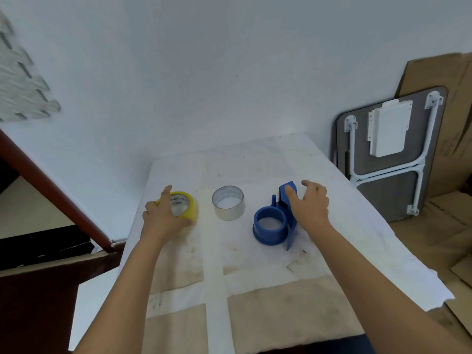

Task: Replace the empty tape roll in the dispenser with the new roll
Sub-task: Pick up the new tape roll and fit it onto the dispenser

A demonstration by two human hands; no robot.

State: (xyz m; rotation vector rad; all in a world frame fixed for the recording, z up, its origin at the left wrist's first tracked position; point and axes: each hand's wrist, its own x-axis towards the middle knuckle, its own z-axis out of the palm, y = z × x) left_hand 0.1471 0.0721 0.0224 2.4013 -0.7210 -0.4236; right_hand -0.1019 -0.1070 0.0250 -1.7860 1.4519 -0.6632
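Note:
A blue tape dispenser [270,226] lies on the white-covered table [255,264], its round hub bare and facing up. My right hand [310,206] rests on the dispenser's handle end with fingers spread. The empty clear tape core [228,203] stands alone between the two hands. On the left sits a new yellow tape roll [185,204], lying flat. My left hand [164,213] wraps over its near side, thumb and fingers on the rim.
A folded grey table with white legs [390,154] leans against cardboard [449,123] on the right. A dark red wooden frame [51,190] runs along the left. The wall is close behind the table's far edge.

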